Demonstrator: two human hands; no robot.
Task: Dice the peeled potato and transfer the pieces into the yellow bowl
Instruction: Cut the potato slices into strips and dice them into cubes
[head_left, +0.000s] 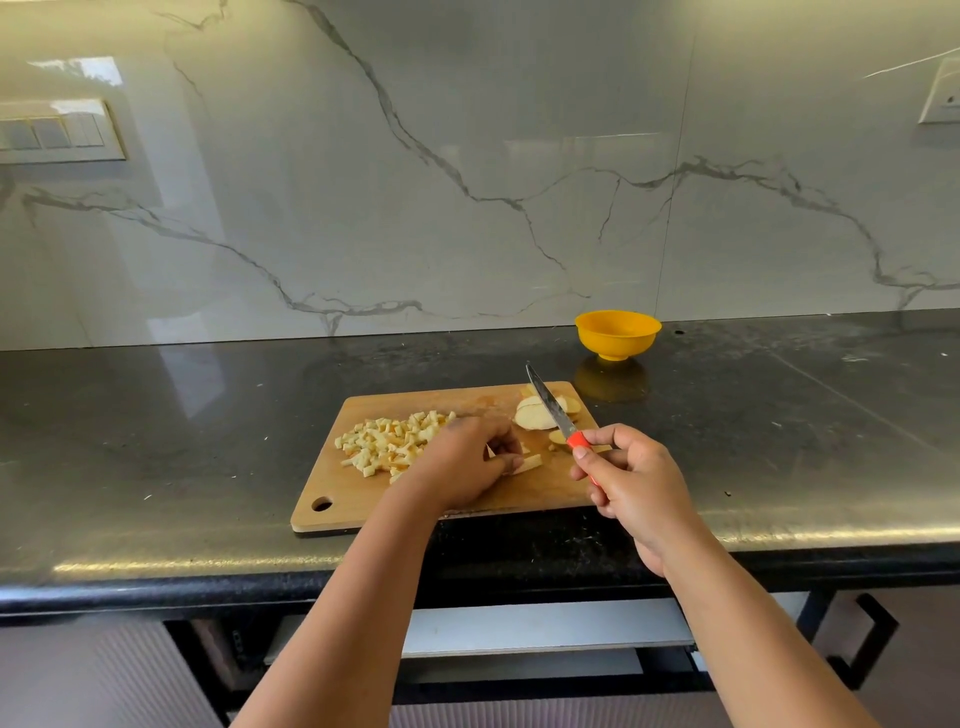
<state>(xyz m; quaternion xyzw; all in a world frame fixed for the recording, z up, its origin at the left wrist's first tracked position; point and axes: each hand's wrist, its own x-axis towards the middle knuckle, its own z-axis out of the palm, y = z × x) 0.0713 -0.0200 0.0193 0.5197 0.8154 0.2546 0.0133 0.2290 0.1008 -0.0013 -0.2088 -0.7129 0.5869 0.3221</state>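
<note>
A wooden cutting board (358, 499) lies on the dark counter. A pile of diced potato pieces (387, 441) covers its left half. Peeled potato slices (532, 415) lie at its far right corner. My left hand (462, 462) rests on the board and pinches potato strips (527, 464) between its fingertips. My right hand (631, 488) grips the orange handle of a knife (550, 410), whose blade points up and away over the slices. The yellow bowl (617, 333) stands behind the board near the wall; its inside is hidden from this angle.
The black stone counter (156, 415) runs left and right of the board, with a marble backsplash behind. A switch panel (57, 130) is on the wall at the left and a socket (943, 98) at the right. An open drawer (545, 629) sits under the counter edge.
</note>
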